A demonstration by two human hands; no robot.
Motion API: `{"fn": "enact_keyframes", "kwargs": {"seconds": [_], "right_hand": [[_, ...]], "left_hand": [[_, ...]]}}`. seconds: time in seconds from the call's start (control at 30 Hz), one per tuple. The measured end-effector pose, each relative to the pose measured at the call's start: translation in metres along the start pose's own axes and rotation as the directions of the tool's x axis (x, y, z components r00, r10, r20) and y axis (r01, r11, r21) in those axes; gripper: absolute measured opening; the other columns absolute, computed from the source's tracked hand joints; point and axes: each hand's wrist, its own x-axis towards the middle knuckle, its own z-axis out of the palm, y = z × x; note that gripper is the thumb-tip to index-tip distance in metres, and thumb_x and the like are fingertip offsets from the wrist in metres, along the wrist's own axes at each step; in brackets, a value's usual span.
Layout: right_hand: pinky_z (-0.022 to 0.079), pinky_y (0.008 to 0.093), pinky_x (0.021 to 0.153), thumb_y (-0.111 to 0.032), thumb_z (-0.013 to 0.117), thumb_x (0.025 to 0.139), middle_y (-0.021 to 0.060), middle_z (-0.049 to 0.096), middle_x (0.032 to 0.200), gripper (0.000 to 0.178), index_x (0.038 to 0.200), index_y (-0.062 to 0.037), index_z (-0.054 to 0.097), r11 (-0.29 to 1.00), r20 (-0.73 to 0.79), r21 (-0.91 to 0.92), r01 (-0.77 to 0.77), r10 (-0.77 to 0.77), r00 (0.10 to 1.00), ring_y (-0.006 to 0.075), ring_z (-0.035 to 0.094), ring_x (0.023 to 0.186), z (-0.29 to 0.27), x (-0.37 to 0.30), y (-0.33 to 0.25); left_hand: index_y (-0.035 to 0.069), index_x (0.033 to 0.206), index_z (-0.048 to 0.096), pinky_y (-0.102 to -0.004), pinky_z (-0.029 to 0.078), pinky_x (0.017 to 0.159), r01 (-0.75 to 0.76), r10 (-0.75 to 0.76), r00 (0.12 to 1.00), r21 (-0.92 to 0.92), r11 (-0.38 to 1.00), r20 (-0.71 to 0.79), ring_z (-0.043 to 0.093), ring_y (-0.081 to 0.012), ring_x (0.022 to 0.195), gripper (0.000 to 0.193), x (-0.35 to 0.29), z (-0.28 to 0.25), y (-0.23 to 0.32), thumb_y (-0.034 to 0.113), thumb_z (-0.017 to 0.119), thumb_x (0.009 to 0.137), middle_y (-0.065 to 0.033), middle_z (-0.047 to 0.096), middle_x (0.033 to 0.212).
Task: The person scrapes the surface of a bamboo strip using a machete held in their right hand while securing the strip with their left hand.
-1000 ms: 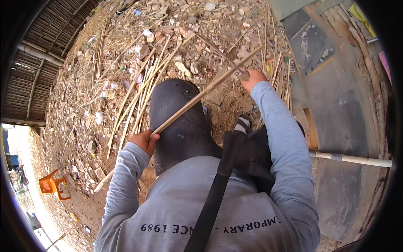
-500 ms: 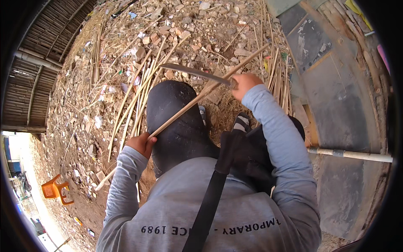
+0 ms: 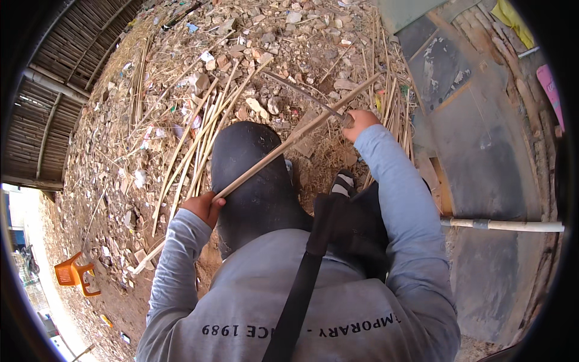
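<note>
A long bamboo strip (image 3: 259, 166) runs slantwise across my raised left knee, from low on the left up to the far right. Near its lower part, my left hand (image 3: 205, 207) is closed around it. My right hand (image 3: 360, 125) grips the handle of a long-bladed knife (image 3: 301, 93) beside the strip's upper part. The blade points away to the upper left and crosses the strip close to the handle; it looks thin, seen nearly edge-on. My fingers hide most of the handle.
Split bamboo strips (image 3: 202, 136) lie left of my knee, with more strips (image 3: 395, 111) beyond my right hand. Stones and litter cover the ground. Dark sheet panels (image 3: 482, 151) and a pale pole (image 3: 506, 225) are at right. An orange plastic chair (image 3: 75, 274) stands far left.
My right hand has moved slightly right and nearer me with the knife. The blade has turned from broadside to almost edge-on, its tip shifting right and farther away. My left hand keeps its place.
</note>
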Motion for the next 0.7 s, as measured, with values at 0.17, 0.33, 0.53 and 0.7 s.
{"fn": "enact_keyframes", "kwargs": {"seconds": [0.17,0.33,0.53,0.7], "right_hand": [[0.050,0.0385,0.086,-0.027,0.071,0.071,0.0150,0.067,0.095,0.041,0.107,-0.0090,0.066,0.986,0.079,0.009,-0.168,0.167,0.983,0.0327,0.064,0.093,-0.008,0.008,0.012],[0.048,0.0370,0.092,-0.024,0.068,0.074,0.0164,0.065,0.107,0.047,0.120,-0.0127,0.062,0.976,0.133,-0.002,-0.218,0.216,0.967,0.0314,0.062,0.099,-0.036,0.014,0.010],[0.051,0.0367,0.079,-0.021,0.069,0.072,0.0148,0.067,0.088,0.032,0.100,-0.0063,0.066,0.991,0.042,-0.003,-0.136,0.136,0.990,0.0305,0.065,0.085,-0.003,0.014,0.036],[0.050,0.0390,0.087,-0.021,0.067,0.074,0.0166,0.067,0.099,0.034,0.105,-0.0082,0.065,0.994,0.053,-0.022,-0.107,0.108,0.993,0.0328,0.064,0.095,-0.027,0.006,0.000]], "left_hand": [[0.004,0.091,0.059,-0.0499,0.048,0.064,0.073,-0.074,0.997,0.077,0.994,0.013,0.062,-0.0438,0.071,0.036,-0.006,-0.008,0.011,0.039,0.051,0.093,-0.0231,0.063,0.071],[0.005,0.092,0.059,-0.0492,0.048,0.065,0.070,-0.076,0.996,0.115,0.991,0.049,0.062,-0.0430,0.072,0.034,-0.002,-0.006,0.006,0.037,0.049,0.094,-0.0235,0.062,0.072],[0.004,0.093,0.060,-0.0500,0.047,0.067,0.042,-0.042,0.998,0.019,0.999,0.042,0.061,-0.0440,0.073,0.037,0.000,-0.010,0.014,0.039,0.049,0.094,-0.0228,0.063,0.072],[0.003,0.089,0.059,-0.0494,0.047,0.066,0.058,-0.059,0.995,0.009,0.998,0.075,0.061,-0.0436,0.073,0.036,0.002,-0.006,0.001,0.038,0.051,0.093,-0.0230,0.062,0.071]]}}
